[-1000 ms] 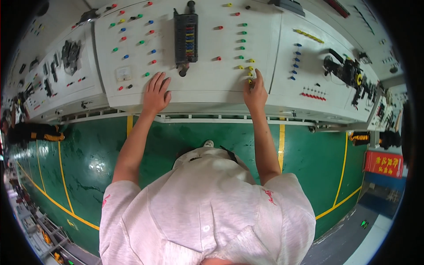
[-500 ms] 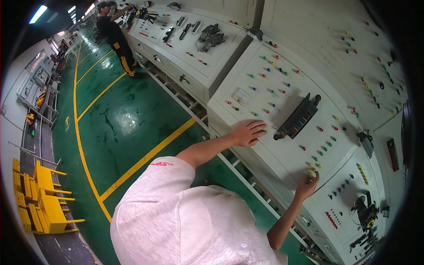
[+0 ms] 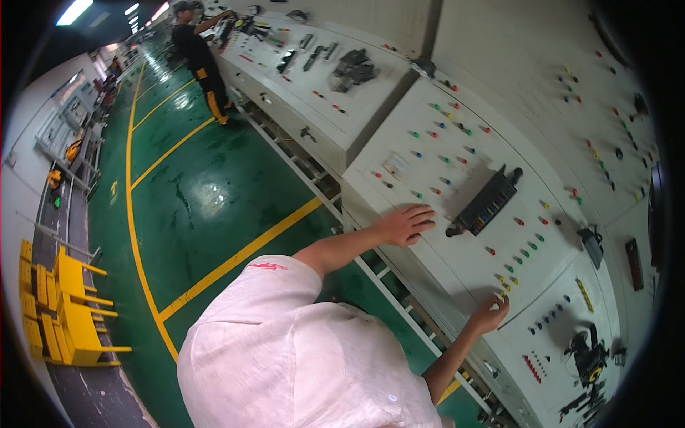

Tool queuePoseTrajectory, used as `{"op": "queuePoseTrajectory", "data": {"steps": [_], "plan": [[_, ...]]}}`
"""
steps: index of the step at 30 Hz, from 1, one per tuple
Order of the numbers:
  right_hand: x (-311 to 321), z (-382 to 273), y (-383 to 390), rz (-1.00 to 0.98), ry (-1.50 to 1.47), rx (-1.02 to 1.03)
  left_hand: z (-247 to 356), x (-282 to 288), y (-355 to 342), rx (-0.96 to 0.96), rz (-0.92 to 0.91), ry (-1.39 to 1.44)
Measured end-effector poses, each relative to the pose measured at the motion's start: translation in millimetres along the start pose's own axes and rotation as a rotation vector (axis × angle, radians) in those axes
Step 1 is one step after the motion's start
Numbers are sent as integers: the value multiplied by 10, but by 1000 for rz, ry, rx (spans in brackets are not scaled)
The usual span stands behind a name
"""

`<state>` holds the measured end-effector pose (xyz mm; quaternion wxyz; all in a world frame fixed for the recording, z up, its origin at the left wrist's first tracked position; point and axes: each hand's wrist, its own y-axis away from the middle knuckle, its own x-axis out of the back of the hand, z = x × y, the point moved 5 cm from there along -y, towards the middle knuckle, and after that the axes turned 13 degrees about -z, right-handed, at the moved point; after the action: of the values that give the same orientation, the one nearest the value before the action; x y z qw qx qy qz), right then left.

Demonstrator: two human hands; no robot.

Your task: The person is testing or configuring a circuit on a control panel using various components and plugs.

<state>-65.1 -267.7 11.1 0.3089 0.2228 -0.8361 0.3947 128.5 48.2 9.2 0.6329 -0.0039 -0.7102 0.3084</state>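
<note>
My left hand lies flat near the front edge of a white sloping panel, its fingers stretched and slightly apart. Nothing shows in it. Just beyond its fingertips sits a black fuse box with small coloured fuses. My right hand is at the near right part of the panel, fingers curled together. Between its fingertips is a small whitish bit, too small to name. Several yellow sockets stand just beyond that hand, with green sockets in a slanting row past them.
Right of the panel, another section holds blue sockets, red pegs and a dark mechanical part. A person stands farther along the bench at upper left. Yellow stools are stacked at left on the floor.
My right hand has drawn back from the yellow sockets, toward me and slightly left. The left hand stays flat on the panel. The whole view has shifted a little.
</note>
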Motion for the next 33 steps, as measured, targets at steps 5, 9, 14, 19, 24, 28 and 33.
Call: {"op": "queuePoseTrajectory", "data": {"steps": [5,9,14,19,24,28,33], "plan": [[63,-78,82,116,-21,-5,28,17,-26,-36,36,3],[57,-107,69,166,-26,49,4,43,1,-48,50,28],[67,89,26,-176,196,-39,-20,33,-11,-54,56,40],[124,0,-130,-369,357,129,-35,42,-8,-50,81,75],[43,-70,-142,-538,438,78,-101,69,76,-43,93,89],[116,347,47,-471,431,-241,11,-92,-66,-64,10,289],[-62,54,-32,-316,200,-318,-256,-72,-8,-20,71,306]]}}
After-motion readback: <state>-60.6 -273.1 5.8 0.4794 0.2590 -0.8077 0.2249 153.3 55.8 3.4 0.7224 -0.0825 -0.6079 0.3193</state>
